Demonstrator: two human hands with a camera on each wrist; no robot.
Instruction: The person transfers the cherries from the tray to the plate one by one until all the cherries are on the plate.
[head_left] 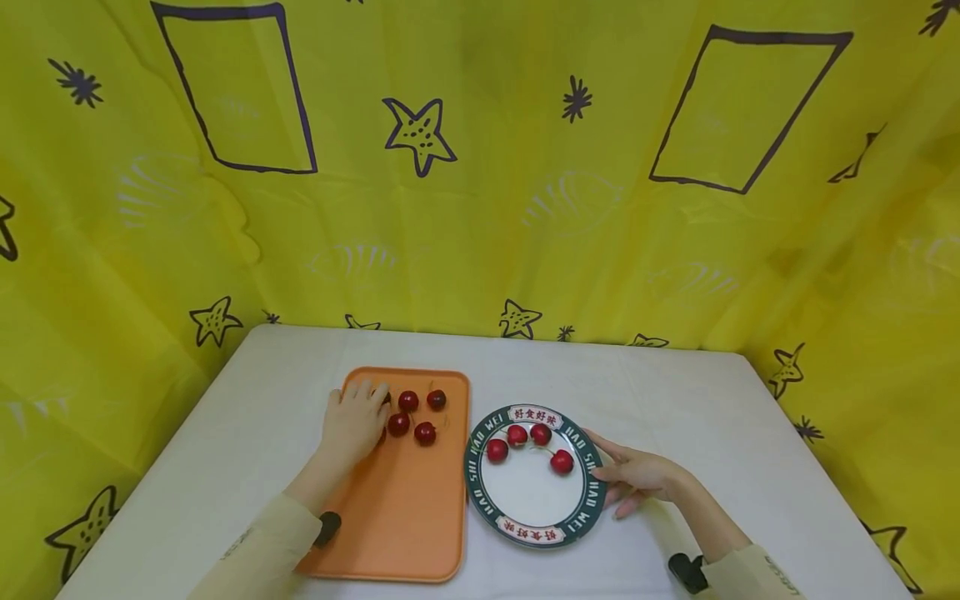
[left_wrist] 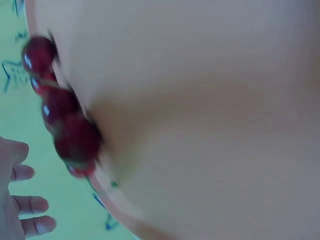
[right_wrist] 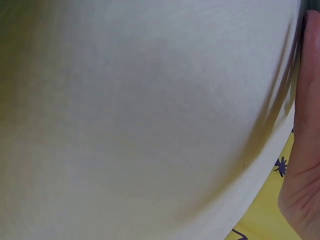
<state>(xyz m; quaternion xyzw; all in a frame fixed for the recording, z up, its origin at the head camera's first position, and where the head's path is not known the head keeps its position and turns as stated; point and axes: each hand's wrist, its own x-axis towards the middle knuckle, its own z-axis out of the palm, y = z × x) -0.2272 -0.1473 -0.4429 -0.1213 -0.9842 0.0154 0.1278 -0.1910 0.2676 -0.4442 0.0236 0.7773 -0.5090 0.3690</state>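
My left hand (head_left: 356,421) reaches over the far left part of an orange tray (head_left: 390,517), its fingers close to several dark red cherries (head_left: 425,433). In the left wrist view its fingers (left_wrist: 32,205) appear spread and loosely bent, with a visible gap to the cherries (left_wrist: 77,140). My right hand (head_left: 641,475) holds the right edge of a round plate (head_left: 592,496) with a white middle and green lettered rim. Its thumb lies on the rim, with other fingers at the plate's outer edge. Several brighter red cherries (head_left: 562,462) lie in the plate's far half.
Tray and plate stand side by side on a white-covered table (head_left: 660,383), nearly touching. A yellow curtain (head_left: 480,208) with starfish drawings hangs behind the table and along both sides. Both wrists carry a black band.
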